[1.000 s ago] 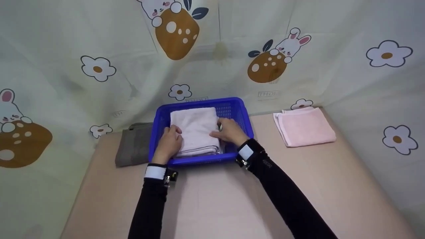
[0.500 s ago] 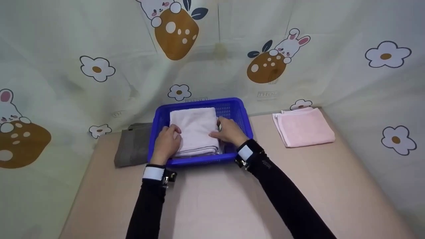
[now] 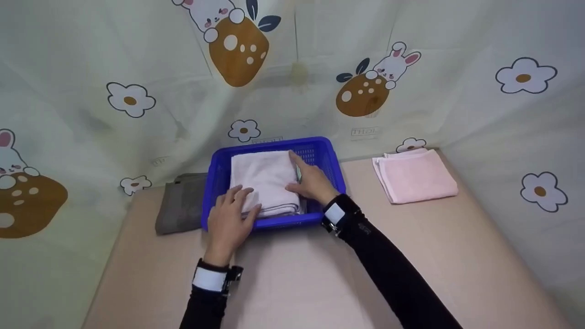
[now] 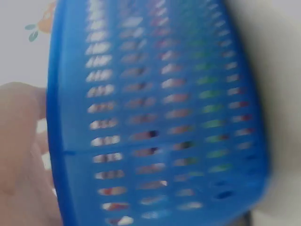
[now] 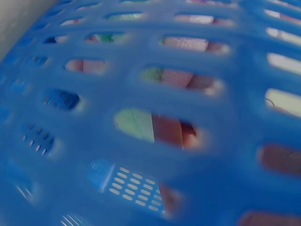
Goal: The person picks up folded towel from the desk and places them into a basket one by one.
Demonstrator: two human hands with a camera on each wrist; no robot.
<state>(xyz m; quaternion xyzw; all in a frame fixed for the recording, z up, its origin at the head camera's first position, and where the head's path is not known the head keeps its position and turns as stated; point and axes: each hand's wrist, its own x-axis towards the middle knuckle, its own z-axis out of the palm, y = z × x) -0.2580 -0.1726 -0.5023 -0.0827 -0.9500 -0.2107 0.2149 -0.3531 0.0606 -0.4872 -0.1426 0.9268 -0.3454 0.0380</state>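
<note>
Now left hand (image 3: 228,221) wider-spread over towel (image 3: 267,171)

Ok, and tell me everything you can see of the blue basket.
The blue basket looks like plastic: rectangular, with rounded corners, a solid rim and walls pierced by rows of slots. It sits upright, slightly turned, on the table, near the patterned curtain. A folded pale towel lies inside. The left hand and right hand reach over its rim. Grey cloth lies at its left; contact is unclear.
</note>
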